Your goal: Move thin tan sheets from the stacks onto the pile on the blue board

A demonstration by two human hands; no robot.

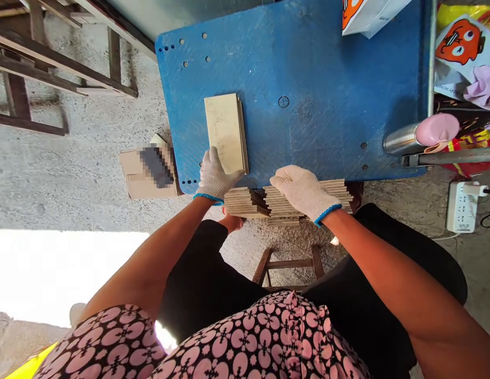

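Observation:
My left hand, in a white knit glove with a blue cuff, is at the near end of a small stack of thin, pale rectangular boards on the blue table. Its fingers lie at the stack's left edge, with the thumb spread toward the near right corner. My right hand, gloved the same way, is over rows of similar boards stacked on edge just below the table's front edge. Its fingers are curled together, and whatever they may hold is hidden.
The blue table bears a white box at the back. A steel flask with a pink lid lies at the right near a metal rail. Cardboard is on the floor at left, a power strip at right, and a wooden stool below.

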